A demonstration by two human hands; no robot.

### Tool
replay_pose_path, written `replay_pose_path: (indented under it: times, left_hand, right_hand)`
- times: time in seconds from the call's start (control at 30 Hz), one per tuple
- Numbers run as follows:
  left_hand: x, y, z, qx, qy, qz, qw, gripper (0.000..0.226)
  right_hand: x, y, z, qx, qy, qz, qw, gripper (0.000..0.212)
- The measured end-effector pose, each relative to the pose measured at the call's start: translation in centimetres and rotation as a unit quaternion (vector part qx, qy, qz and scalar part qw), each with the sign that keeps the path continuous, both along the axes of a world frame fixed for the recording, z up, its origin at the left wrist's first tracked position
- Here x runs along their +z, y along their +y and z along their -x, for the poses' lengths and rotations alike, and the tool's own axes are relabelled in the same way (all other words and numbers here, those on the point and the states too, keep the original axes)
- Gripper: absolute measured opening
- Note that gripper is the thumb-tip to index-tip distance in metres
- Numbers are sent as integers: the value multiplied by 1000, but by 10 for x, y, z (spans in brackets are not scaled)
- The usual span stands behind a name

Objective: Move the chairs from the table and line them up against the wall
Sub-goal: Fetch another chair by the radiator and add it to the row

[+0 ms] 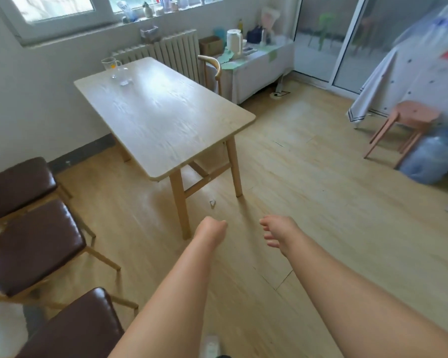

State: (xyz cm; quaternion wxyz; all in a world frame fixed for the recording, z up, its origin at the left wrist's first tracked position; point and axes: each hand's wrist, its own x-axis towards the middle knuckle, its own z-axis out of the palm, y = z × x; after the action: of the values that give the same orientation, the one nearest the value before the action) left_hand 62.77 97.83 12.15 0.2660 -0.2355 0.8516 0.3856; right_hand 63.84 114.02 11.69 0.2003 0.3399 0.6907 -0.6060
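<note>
Three chairs with dark brown seats stand in a row along the left wall: the far one (18, 187), the middle one (34, 246) and the near one (75, 326). A light wooden table (161, 117) fills the middle of the room. Behind its far right side the curved wooden back of another chair (212, 64) shows, its seat hidden by the table. My left hand (211, 228) hangs over the floor with fingers curled and nothing in it. My right hand (278, 233) is beside it, fingers loosely apart, also holding nothing. Both are short of the table's near end.
A glass jug (110, 65) and a small glass stand on the table's far corner. A radiator (166, 51) is under the window. A covered side table (254, 65) holds a kettle. An orange stool (409, 125) and a blue bag (435, 156) sit at right.
</note>
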Motion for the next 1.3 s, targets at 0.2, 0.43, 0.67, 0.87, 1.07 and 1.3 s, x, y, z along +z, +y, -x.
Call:
replay_pose_path:
  times: [0.2,0.43,0.67,0.87,1.07,1.3]
  left_hand:
    - [-5,39,96,-27,2,-22,999,55]
    - [-6,73,233,-74,42,-16,996,49]
    - [4,123,361,-113,69,-33,991,59]
    - [-7,173,456,-134,55,-31,989,61]
    - [-21,236,572,-112,76,2,991,61]
    - [-16,273,687,-48,77,24,996,58]
  right_hand:
    - [-1,50,87,-32,20,-25,999,40]
    - [1,77,214,-18,48,-76,996,43]
    - [13,118,317,9,63,-110,992,52]
    - [12,181,408,23,62,-148,987,48]
    - [2,259,539,40,87,-140,985,42]
    - [12,315,686,128,81,-172,973,37]
